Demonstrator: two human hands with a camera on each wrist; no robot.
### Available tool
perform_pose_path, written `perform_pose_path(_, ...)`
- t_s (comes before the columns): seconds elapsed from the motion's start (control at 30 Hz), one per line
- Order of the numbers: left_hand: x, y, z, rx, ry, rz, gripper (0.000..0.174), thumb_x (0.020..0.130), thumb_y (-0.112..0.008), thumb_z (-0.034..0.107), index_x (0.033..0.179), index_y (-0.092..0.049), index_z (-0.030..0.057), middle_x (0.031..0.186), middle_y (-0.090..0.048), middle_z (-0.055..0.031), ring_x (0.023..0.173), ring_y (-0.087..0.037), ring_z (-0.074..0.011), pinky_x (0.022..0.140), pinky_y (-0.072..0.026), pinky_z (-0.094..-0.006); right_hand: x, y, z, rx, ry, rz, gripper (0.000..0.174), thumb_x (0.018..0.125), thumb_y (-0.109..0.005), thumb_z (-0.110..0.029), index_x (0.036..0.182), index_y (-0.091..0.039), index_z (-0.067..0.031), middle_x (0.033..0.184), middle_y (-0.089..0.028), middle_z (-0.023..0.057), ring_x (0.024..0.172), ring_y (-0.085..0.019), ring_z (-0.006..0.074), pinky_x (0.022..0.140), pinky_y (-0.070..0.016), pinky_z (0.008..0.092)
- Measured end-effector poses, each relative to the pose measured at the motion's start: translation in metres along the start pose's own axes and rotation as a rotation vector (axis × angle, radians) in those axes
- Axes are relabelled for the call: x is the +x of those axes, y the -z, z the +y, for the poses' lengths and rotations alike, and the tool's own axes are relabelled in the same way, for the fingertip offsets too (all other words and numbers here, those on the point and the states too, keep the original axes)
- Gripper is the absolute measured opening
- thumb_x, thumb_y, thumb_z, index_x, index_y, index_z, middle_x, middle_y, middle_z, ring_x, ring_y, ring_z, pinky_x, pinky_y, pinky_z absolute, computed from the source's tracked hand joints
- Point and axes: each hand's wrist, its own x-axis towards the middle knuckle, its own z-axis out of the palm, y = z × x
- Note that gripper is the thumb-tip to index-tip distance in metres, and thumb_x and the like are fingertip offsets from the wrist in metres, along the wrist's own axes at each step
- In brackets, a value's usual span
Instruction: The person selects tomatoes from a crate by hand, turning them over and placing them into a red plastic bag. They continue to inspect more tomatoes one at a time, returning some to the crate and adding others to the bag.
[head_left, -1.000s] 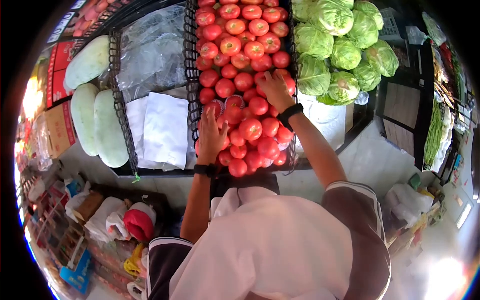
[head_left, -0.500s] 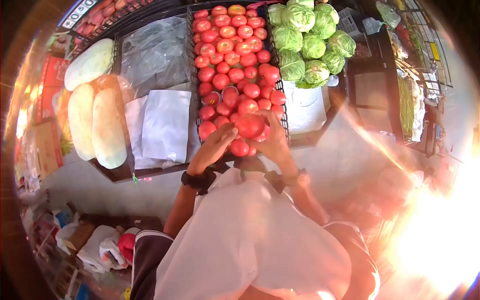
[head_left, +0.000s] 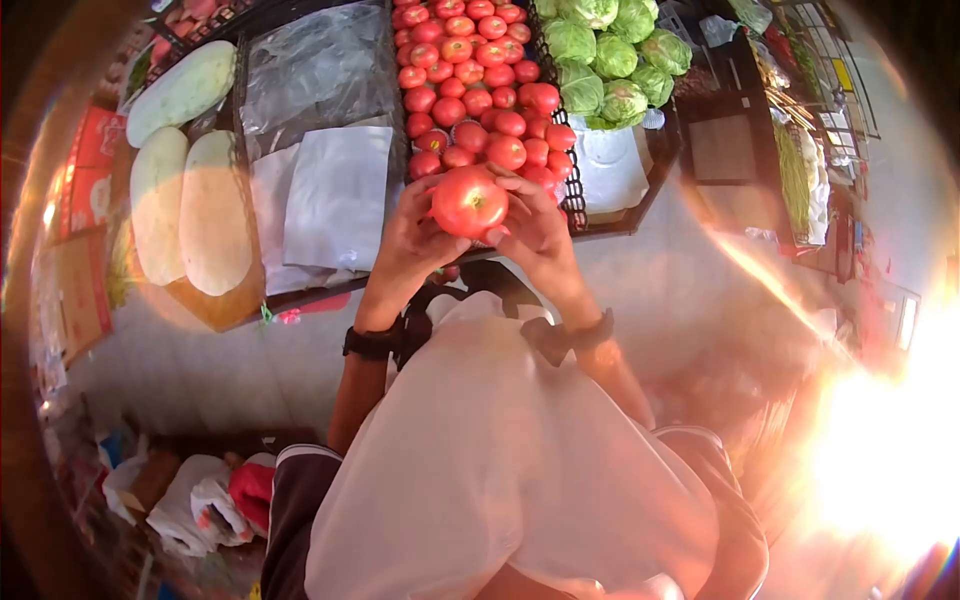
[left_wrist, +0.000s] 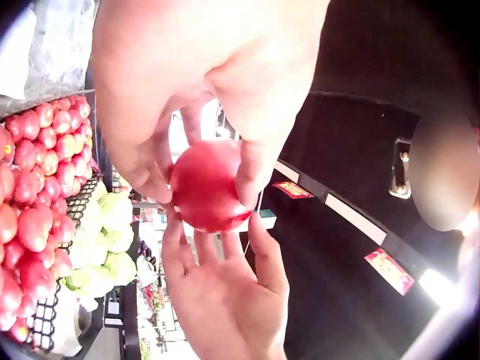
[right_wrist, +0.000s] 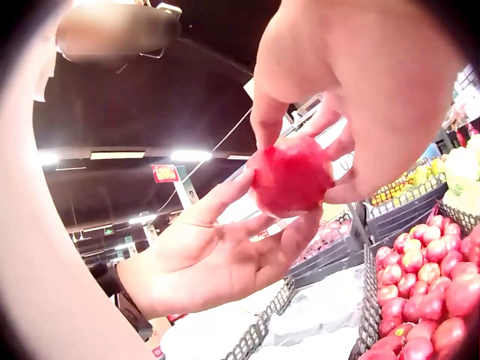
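Observation:
A large red tomato (head_left: 470, 202) is held up in front of the chest, its stem end facing the head camera. My left hand (head_left: 415, 235) grips it from the left side, and my right hand (head_left: 542, 232) from the right. In the left wrist view, the thumb and bent fingers of the left hand (left_wrist: 210, 67) pinch the tomato (left_wrist: 208, 186), with the right hand's fingertips against its other side. The right wrist view shows both hands' fingertips around it. Just beyond lies a black mesh-sided bin of tomatoes (head_left: 507, 152).
Green cabbages (head_left: 614, 55) are piled right of the tomatoes, beside a white sheet (head_left: 608, 170). Left of them lie white paper sheets (head_left: 338, 195) and clear plastic bags (head_left: 318, 70). Long pale winter melons (head_left: 215, 215) lie farther left. Black mesh dividers (head_left: 566, 165) separate the produce.
Both hands were apart among the tomatoes, then came together around one at the near end. They have lifted it off the pile toward the body and now hold it between them.

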Motion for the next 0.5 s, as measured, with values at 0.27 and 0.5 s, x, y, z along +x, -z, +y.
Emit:
perform_pose_path(0.27, -0.018, -0.009, 0.020, 0.188, -0.179, -0.052, 0.075, 0.079, -0.078, -0.001, 0.143, -0.040, 0.0059, 0.134, -0.053, -0.0116, 0.111, -0.058, -0.0172, 0.092, -0.0510, -0.0324, -0.010, -0.002, -0.015, -0.063, -0.183, 0.035, 0.056, 0.097, -0.067, -0.025, 0.143, -0.045, -0.0016, 0.134, -0.055, 0.0110, 0.125, -0.053, 0.0207, 0.102, -0.0460, 0.0356)
perform_pose_path(0.5, -0.010, -0.021, 0.044, 0.588, -0.341, 0.028, 0.070, 0.075, -0.080, 0.003, 0.138, -0.049, 0.0052, 0.133, -0.056, -0.0096, 0.102, -0.059, -0.0170, 0.087, -0.0507, -0.0311, -0.003, -0.013, -0.025, -0.041, -0.044, -0.036, 0.065, 0.099, -0.061, -0.037, 0.147, -0.038, 0.0008, 0.138, -0.052, 0.0117, 0.127, -0.052, 0.0212, 0.105, -0.0444, 0.0367)
